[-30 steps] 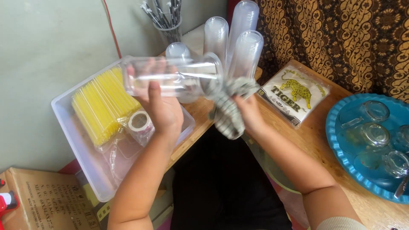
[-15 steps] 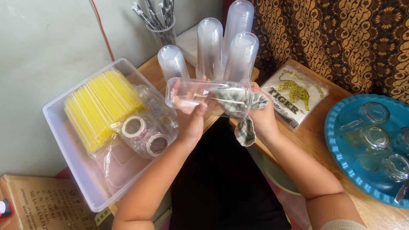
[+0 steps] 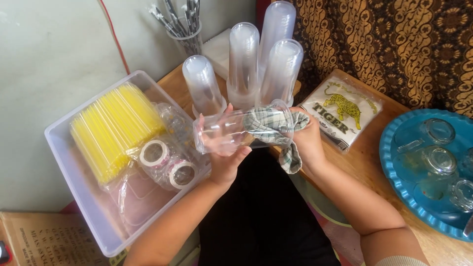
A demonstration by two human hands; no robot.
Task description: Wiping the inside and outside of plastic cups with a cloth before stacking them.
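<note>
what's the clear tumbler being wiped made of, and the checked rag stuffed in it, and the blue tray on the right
The clear tumbler looks like glass: fully transparent, glossy, thick-looking base, though hard plastic is possible. The checked rag is soft woven cloth, matte, bunching in folds. The blue scalloped tray seems moulded plastic, with an even colour and a slight sheen.

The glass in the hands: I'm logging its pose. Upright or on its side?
On its side. The glass lies level in the left hand, mouth toward the right hand, cloth stuffed inside.
</note>
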